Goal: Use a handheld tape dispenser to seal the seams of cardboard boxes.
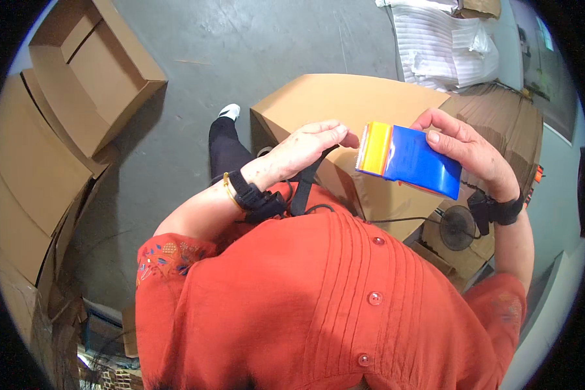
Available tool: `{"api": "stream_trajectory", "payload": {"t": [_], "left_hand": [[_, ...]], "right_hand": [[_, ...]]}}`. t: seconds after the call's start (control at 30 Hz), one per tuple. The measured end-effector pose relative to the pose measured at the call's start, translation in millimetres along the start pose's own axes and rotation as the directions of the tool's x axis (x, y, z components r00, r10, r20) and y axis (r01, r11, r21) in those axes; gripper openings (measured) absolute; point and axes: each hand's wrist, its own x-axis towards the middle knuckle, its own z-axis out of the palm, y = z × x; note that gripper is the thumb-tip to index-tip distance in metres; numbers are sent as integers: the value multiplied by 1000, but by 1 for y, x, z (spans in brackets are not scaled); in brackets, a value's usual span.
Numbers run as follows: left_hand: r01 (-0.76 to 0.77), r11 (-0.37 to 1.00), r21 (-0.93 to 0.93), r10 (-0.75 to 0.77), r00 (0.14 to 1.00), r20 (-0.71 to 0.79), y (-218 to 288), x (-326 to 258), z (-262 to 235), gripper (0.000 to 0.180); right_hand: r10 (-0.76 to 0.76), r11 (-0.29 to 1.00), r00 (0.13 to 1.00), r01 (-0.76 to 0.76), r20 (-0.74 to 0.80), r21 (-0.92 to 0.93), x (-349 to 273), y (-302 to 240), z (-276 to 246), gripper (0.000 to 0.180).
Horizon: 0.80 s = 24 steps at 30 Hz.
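Observation:
A blue and orange hand-held tape dispenser (426, 159) with a toothed edge is held up at chest height, its orange end pointing left. My right hand (465, 143) grips it from the far right side, thumb on top and fingers behind. Just left of the toothed edge is my left hand (312, 144), with thumb and fingers pressed together; whether tape or anything else is between them is hidden. Beneath both hands stands a large brown cardboard box (344, 101), partly covered by the dispenser and my arms.
An open cardboard box (104, 71) and leaning cardboard sheets (32, 188) line the left. Stacked flat cardboard (500, 120) stands at the right, with white foam wrap (439, 49) behind it. A round grey disc (458, 227) and a black cable lie near my right forearm.

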Motion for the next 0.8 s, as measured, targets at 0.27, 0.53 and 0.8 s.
{"api": "stream_trajectory", "payload": {"t": [0.27, 0.53, 0.8], "left_hand": [[79, 965, -249, -39, 987, 158, 35, -9, 18, 41], [148, 944, -295, -93, 977, 193, 44, -3, 21, 32], [138, 975, -177, -111, 982, 153, 65, -2, 33, 37]], "right_hand": [[-98, 985, 993, 105, -62, 135, -15, 29, 9, 35], [-159, 958, 977, 188, -145, 214, -36, 42, 16, 39], [-227, 910, 941, 297, -253, 290, -47, 59, 32, 42]]}}
